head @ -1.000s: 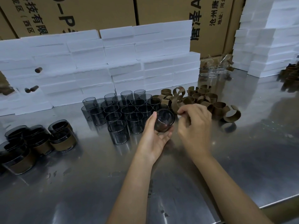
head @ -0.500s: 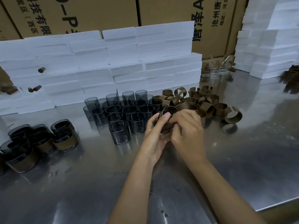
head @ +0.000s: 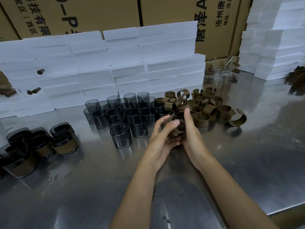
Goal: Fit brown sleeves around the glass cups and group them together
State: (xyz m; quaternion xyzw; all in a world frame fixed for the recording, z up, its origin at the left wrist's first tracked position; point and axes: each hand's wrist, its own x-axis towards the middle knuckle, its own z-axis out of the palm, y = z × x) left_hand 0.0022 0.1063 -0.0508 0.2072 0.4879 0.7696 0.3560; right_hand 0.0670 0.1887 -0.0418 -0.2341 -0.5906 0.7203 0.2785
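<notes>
Head view, and both hands are right in the middle of it, lifted just above the steel worktop [head: 247, 162]. The left hand [head: 162, 139] cradles a smoky glass cup [head: 176, 125] from below and from the left, fingers [head: 173, 123] curled around its wall, thumb laid across the rim. The right hand [head: 192, 135] closes in from the other side, fingers wrapped on the brown sleeve [head: 179, 133] that sits around the cup's lower wall; how fully the sleeve is seated I cannot tell, the palms hide it.

Taking that held cup as the marker: just to its left stands the block of bare dark cups [head: 125, 113], upright, packed rim to rim in rows. Just behind it and off to the right lies the heap of loose brown sleeves [head: 209, 108], curled open bands tumbled over each other, one split band [head: 239, 119] lying at the far right edge of the heap. Well to the left of the held cup, near the worktop's left edge, sits the cluster of finished cups [head: 64, 142], each with a brown band, touching one another.

Behind everything, a low wall of white foam blocks [head: 148, 63], with cardboard cartons [head: 99, 12] behind that. A few clear glasses [head: 219, 75] stand far back right.
</notes>
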